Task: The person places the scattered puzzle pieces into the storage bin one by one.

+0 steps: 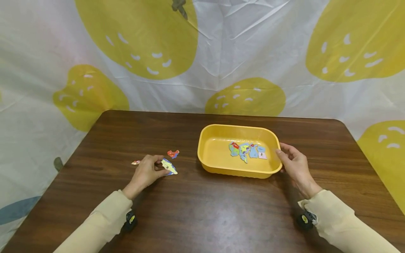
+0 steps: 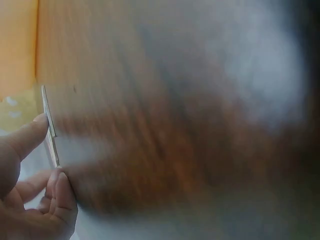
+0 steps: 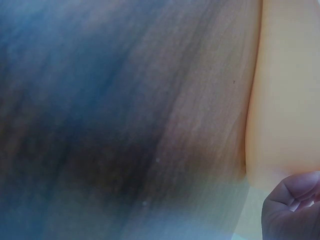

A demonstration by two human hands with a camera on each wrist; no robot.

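My left hand (image 1: 147, 174) pinches a flat puzzle piece (image 1: 169, 166), pale yellow with a blue edge, between thumb and fingers just over the table. In the left wrist view this puzzle piece (image 2: 50, 132) appears edge-on, thin and light. A small red and blue puzzle piece (image 1: 173, 154) lies just beyond that hand, and another red and cream piece (image 1: 135, 162) is partly hidden behind it. On the other side, my right hand (image 1: 295, 165) holds the right end of a yellow plastic basin (image 1: 238, 172), thumb at the rim. Several colourful map-like pieces (image 1: 250, 151) lie on its floor.
The dark brown wooden table (image 1: 202, 214) reaches back to a white curtain (image 1: 218, 56) printed with yellow fruit. A dark band with a small device (image 1: 129, 220) sits on the left wrist, and a similar device (image 1: 305, 220) on the right.
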